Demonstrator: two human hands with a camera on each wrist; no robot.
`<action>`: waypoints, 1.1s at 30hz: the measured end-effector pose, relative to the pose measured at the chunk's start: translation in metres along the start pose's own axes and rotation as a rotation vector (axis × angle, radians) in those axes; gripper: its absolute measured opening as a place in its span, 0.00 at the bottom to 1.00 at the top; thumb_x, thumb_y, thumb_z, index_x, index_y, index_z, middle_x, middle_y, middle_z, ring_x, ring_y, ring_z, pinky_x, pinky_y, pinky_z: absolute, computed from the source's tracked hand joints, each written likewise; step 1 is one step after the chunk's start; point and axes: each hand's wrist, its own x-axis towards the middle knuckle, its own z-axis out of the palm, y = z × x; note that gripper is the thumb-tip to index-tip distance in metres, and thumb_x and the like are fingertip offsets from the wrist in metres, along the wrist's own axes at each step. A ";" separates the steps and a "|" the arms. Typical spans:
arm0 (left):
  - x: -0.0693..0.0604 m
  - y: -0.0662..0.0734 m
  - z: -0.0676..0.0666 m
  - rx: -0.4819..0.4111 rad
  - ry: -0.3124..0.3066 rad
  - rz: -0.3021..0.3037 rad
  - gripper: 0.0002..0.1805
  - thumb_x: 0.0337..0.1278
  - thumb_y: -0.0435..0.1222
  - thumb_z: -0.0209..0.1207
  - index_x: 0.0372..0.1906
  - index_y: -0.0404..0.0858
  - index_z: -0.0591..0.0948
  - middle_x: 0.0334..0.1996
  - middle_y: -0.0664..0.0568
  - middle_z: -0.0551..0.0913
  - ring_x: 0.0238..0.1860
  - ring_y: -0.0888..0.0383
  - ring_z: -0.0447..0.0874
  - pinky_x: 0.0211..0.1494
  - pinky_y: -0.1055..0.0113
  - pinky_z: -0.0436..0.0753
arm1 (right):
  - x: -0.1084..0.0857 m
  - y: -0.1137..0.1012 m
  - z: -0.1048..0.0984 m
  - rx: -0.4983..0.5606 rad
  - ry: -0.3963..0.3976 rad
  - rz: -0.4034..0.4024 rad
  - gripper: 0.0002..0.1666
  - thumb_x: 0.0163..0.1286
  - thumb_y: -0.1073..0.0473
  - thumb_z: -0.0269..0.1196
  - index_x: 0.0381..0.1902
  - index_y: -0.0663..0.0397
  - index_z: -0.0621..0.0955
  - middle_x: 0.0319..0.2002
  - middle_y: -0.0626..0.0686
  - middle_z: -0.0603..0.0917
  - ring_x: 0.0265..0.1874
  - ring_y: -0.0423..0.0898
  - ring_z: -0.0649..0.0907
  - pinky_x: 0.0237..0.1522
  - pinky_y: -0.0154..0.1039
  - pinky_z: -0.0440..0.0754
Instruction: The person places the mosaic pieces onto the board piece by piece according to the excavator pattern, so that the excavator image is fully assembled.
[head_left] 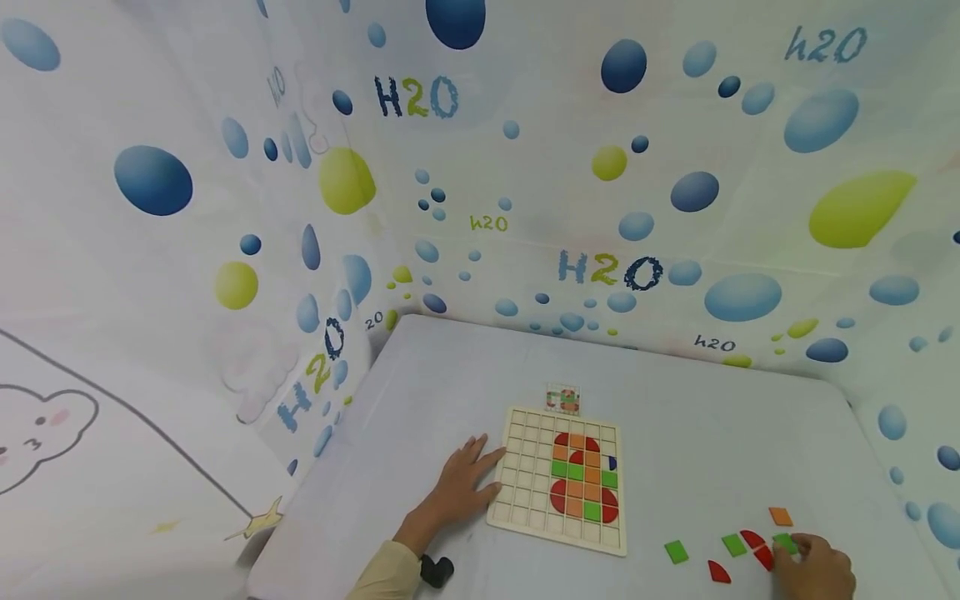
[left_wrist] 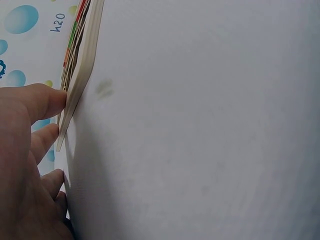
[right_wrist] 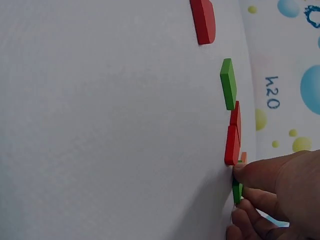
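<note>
On the worktop (head_left: 420, 400), we are touching a partly tiled wooden grid board (head_left: 525, 479) with the spread fingers of our left hand (head_left: 462, 483); our right hand (head_left: 816, 571) is pinching a green square tile (head_left: 785, 543), while loose green squares (head_left: 677, 552) and red quarter-circles (head_left: 718, 572) are lying unplaced to its left.

Green tiles (head_left: 785, 543), red tiles (head_left: 718, 572), cream grid-patterned board (head_left: 528, 465)

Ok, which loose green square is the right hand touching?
The rightmost loose green square, pinched by the right hand; the other two lie farther left, untouched.
</note>
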 end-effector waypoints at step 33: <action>-0.001 0.000 -0.001 -0.005 0.004 0.017 0.31 0.74 0.46 0.59 0.78 0.47 0.72 0.82 0.38 0.61 0.83 0.34 0.54 0.80 0.32 0.58 | 0.035 -0.091 0.032 0.054 -0.063 -0.609 0.23 0.76 0.63 0.60 0.58 0.81 0.75 0.48 0.76 0.79 0.47 0.67 0.80 0.48 0.63 0.80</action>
